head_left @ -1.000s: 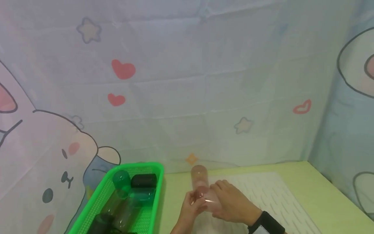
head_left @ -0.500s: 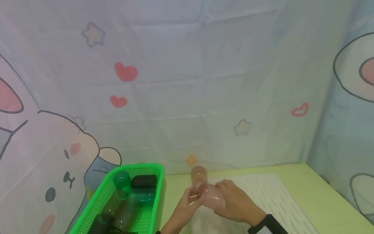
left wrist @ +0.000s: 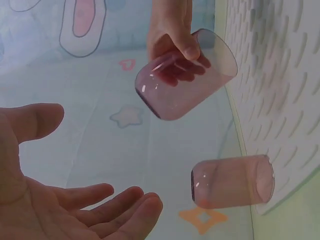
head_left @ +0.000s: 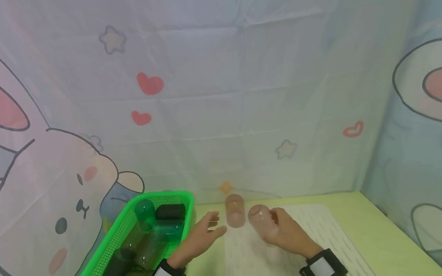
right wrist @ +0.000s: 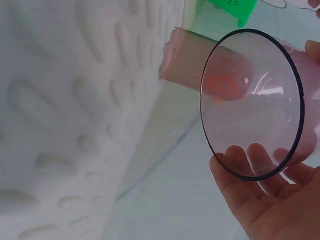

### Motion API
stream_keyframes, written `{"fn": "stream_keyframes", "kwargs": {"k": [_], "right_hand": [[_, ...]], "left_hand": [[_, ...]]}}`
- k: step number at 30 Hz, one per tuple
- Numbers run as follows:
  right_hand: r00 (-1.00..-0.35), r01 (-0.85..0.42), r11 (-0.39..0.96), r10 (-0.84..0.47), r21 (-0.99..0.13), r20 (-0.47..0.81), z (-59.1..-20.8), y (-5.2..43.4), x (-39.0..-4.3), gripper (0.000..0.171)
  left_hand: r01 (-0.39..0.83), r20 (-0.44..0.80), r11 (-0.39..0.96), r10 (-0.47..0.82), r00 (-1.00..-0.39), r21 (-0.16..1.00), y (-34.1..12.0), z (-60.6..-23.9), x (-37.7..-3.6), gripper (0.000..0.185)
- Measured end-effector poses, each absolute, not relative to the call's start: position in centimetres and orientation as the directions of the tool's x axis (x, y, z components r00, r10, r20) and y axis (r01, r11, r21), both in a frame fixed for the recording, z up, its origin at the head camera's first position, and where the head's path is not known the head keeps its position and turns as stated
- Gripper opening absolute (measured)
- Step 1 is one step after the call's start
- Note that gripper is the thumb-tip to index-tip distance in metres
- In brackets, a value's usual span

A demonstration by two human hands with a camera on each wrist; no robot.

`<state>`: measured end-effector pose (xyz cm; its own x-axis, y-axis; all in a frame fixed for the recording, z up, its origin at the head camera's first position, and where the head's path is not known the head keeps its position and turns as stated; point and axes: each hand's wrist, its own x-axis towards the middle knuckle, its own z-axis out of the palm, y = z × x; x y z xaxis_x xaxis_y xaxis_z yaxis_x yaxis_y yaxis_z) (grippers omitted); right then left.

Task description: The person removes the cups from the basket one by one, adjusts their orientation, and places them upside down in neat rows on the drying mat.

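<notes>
My right hand grips a clear pink cup and holds it tilted just above the white ribbed mat. The left wrist view has this cup on its side, with the thumb on its wall and the fingers behind it. From the right wrist I look into its open rim. A second pink cup stands mouth down on the mat, just left of the held one. My left hand hovers open and empty to the left of both cups, palm turned toward them.
A green mesh basket at the left holds several green and dark cups lying down. Patterned cloth walls close the back and right sides. The yellow-green tabletop shows to the right of the mat.
My left hand has let go of the pink cup and drawn back to the left, opening. My right hand now holds the cup alone, a little to the right of the standing cup.
</notes>
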<state>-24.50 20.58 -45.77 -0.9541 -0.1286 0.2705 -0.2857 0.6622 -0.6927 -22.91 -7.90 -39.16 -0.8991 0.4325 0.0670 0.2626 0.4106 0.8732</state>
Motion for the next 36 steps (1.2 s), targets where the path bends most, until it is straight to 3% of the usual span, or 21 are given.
{"fn": "stream_keyframes", "kwargs": {"k": [6, 13, 21, 27, 36], "right_hand": [[-0.947, -0.280, 0.710, -0.092, -0.646, 0.309, -46.5, 21.6, -26.0, 0.076], [-0.948, -0.267, 0.684, -0.061, -0.679, 0.312, -46.6, 22.9, -27.9, 0.067], [-0.972, -0.171, 0.677, 0.001, -0.716, 0.233, -46.8, 23.4, -29.4, 0.064], [-0.981, -0.090, 0.651, 0.073, -0.754, 0.181, -47.9, 23.7, -30.3, 0.072], [-0.986, -0.021, 0.617, 0.117, -0.787, 0.118, -49.8, 23.8, -30.4, 0.076]], "left_hand": [[0.293, 0.011, 0.530, 0.472, -0.882, 0.796, -9.5, -36.9, -22.9, 0.064], [0.290, -0.023, 0.599, 0.459, -0.888, 0.747, -10.8, -35.5, -23.5, 0.066], [0.310, -0.094, 0.665, 0.498, -0.862, 0.679, -12.1, -34.0, -23.7, 0.052], [0.354, -0.122, 0.713, 0.523, -0.843, 0.605, -12.8, -33.4, -24.2, 0.043], [0.403, -0.065, 0.770, 0.495, -0.867, 0.494, -13.8, -34.1, -24.1, 0.036]]}}
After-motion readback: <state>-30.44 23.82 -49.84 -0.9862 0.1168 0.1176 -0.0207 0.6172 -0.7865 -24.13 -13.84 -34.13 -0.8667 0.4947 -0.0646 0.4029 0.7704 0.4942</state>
